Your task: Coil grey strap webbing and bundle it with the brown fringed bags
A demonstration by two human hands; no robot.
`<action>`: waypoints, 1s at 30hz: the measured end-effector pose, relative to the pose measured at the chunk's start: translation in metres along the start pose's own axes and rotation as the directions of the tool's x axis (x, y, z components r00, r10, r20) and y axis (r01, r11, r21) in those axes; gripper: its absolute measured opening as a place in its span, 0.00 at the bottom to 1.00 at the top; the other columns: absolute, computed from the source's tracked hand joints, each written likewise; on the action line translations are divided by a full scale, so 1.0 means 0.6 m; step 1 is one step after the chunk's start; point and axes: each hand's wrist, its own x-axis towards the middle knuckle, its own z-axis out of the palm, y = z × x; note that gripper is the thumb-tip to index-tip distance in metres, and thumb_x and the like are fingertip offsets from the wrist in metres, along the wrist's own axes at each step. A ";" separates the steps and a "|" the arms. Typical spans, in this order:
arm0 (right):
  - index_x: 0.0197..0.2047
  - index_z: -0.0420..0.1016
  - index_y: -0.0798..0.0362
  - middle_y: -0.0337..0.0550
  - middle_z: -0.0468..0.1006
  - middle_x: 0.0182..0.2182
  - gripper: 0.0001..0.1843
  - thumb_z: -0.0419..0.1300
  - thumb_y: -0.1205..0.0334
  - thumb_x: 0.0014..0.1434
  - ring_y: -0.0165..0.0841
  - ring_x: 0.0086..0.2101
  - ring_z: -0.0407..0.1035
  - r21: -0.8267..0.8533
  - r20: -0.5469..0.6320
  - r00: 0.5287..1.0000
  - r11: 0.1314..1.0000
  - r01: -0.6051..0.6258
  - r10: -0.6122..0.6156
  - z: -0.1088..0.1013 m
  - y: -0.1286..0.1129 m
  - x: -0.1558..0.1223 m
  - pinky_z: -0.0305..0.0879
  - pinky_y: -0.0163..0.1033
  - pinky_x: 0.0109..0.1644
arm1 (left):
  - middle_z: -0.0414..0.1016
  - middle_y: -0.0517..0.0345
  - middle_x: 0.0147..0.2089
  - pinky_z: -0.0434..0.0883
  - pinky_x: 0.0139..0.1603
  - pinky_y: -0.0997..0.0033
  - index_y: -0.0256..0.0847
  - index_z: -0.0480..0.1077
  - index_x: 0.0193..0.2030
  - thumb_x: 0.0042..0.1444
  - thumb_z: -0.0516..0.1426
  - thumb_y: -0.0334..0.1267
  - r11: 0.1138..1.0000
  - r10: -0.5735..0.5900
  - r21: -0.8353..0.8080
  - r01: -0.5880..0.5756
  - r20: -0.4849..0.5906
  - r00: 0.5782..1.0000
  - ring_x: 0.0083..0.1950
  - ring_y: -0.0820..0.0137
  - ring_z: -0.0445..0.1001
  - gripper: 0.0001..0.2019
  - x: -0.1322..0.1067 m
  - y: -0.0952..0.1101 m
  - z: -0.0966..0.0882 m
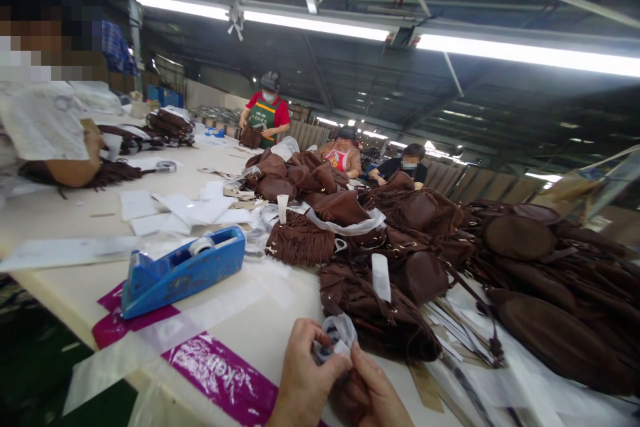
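Note:
Near the bottom of the head view, my left hand (304, 370) and my right hand (374, 388) are closed on a small bundle wrapped in translucent plastic (341, 329). My left thumb and fingers curl round its left side, while the right fingers pinch it from the right. Something dark shows through the wrap; what it is I cannot make out. Just beyond the bundle lies a brown fringed bag (350, 290) with a white tag (381, 277) on top. To the left stands a blue tape dispenser (185, 273), on a purple printed plastic strip (225, 373).
Brown bags are heaped along the table's right side, including a fringed one (300, 240). White paper sheets (187, 210) lie behind the dispenser. A co-worker (45, 120) leans in at left; several others work farther back. The table's front edge (60, 313) runs at lower left.

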 end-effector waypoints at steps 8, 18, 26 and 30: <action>0.21 0.66 0.54 0.21 0.45 0.12 0.27 0.75 0.44 0.37 0.17 0.16 0.33 -0.007 0.031 0.999 1.000 -0.029 0.029 -0.005 0.004 0.004 0.35 0.28 0.19 | 0.69 0.50 0.45 0.64 0.49 0.67 0.40 0.71 0.26 0.44 0.62 0.37 0.997 0.008 -0.078 -0.009 -0.006 1.000 0.47 0.59 0.69 0.05 -0.010 0.004 0.005; 0.23 0.69 0.55 0.21 0.46 0.11 0.27 0.75 0.42 0.36 0.17 0.15 0.33 -0.028 0.068 0.997 0.999 -0.036 0.038 0.002 0.001 0.001 0.35 0.28 0.19 | 0.70 0.51 0.47 0.67 0.46 0.67 0.40 0.65 0.31 0.42 0.63 0.35 0.977 -0.063 -0.207 0.051 -0.052 0.997 0.43 0.62 0.71 0.11 -0.016 -0.020 0.026; 0.22 0.63 0.54 0.21 0.49 0.13 0.30 0.76 0.43 0.33 0.16 0.15 0.33 0.041 0.002 0.999 0.998 -0.047 0.047 -0.008 -0.005 0.002 0.38 0.28 0.19 | 0.71 0.53 0.39 0.66 0.40 0.71 0.40 0.67 0.30 0.47 0.57 0.42 0.951 -0.046 -0.298 0.082 0.128 0.991 0.40 0.64 0.69 0.08 -0.001 -0.001 -0.017; 0.24 0.65 0.54 0.21 0.51 0.14 0.29 0.76 0.45 0.33 0.15 0.15 0.34 0.042 -0.011 0.997 0.996 -0.073 0.074 -0.004 -0.011 -0.002 0.39 0.28 0.20 | 0.70 0.51 0.37 0.64 0.45 0.69 0.40 0.71 0.25 0.42 0.52 0.33 0.996 -0.011 -0.087 0.027 0.186 0.983 0.43 0.61 0.69 0.06 0.015 0.020 -0.036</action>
